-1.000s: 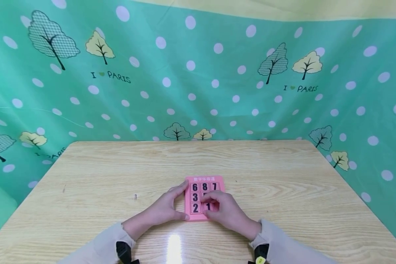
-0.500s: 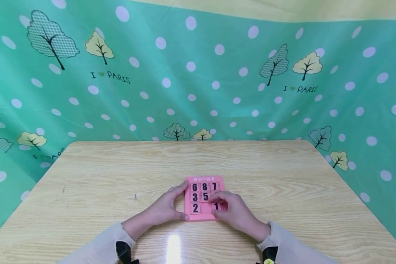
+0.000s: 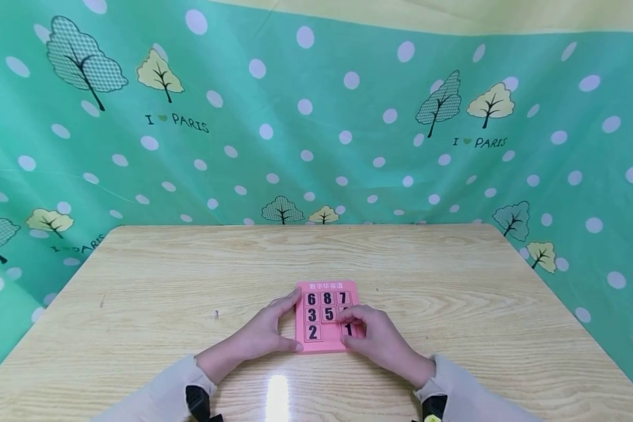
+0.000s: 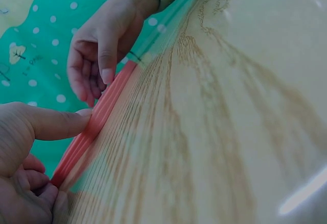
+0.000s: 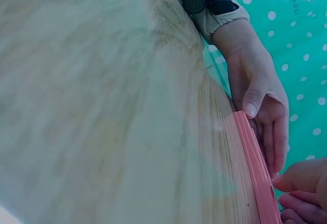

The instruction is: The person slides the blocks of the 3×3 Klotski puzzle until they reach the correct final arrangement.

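Observation:
A pink number slide puzzle (image 3: 320,348) lies on the table, with black numerals on its square tiles. My left hand (image 3: 264,331) holds its left side, the thumb at the near left corner and the fingertips by the upper left edge. Over the right part of the board is my right hand (image 3: 377,337). Its thumb touches the 1 tile (image 3: 350,330) in the near row, and its bent forefinger reaches over the middle row, partly hiding the tile right of the 5 tile (image 3: 329,315). A gap shows between the 2 tile (image 3: 312,333) and the 1. Both wrist views show the puzzle edge-on.
The wooden table (image 3: 190,264) surrounds the puzzle. A green dotted curtain (image 3: 316,140) printed with trees hangs behind it and along both sides. Light glares off the tabletop near the front edge.
My right hand has shifted right, and the 1 tile has slid from the middle to the right of the near row. My left hand has stayed in place.

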Tool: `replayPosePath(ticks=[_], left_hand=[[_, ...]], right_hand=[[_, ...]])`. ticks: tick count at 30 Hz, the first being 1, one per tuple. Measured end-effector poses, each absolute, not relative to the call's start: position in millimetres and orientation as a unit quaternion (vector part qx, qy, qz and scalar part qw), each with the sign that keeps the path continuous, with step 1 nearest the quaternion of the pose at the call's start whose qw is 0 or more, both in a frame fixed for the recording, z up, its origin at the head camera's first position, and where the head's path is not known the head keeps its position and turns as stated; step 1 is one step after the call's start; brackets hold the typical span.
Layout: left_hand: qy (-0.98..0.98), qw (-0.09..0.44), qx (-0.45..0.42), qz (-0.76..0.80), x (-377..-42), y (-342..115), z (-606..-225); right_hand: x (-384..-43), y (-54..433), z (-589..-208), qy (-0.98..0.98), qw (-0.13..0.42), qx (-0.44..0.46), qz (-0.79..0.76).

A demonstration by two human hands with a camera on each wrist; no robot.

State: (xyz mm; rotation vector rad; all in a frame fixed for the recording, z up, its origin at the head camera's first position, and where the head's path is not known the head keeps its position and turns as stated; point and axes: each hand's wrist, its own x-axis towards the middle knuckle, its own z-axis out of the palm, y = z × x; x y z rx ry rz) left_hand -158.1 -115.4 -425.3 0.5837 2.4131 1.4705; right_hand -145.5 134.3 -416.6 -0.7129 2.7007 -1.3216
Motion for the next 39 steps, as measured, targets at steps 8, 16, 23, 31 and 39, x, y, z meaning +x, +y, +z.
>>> replayPosePath(ticks=[8, 16, 23, 31, 39], left_hand=[[0.833, 0.127, 0.201, 0.499, -158, -116, -426], [0.838, 0.128, 0.198, 0.491, -158, -118, -428], [0.835, 0.128, 0.201, 0.496, -159, -118, -428], [0.832, 0.130, 0.205, 0.499, -159, -118, -427], [0.832, 0.131, 0.202, 0.500, -159, -118, -426]], right_hand=[[-146, 116, -418, 0.853, 0.030, -0.263, -0.450], [-150, 99, -418, 0.850, 0.037, -0.266, -0.453], [-149, 89, -420, 0.860, 0.027, -0.262, -0.437], [-150, 83, -422, 0.863, 0.022, -0.263, -0.430], [-149, 79, -420, 0.870, 0.016, -0.262, -0.418]])
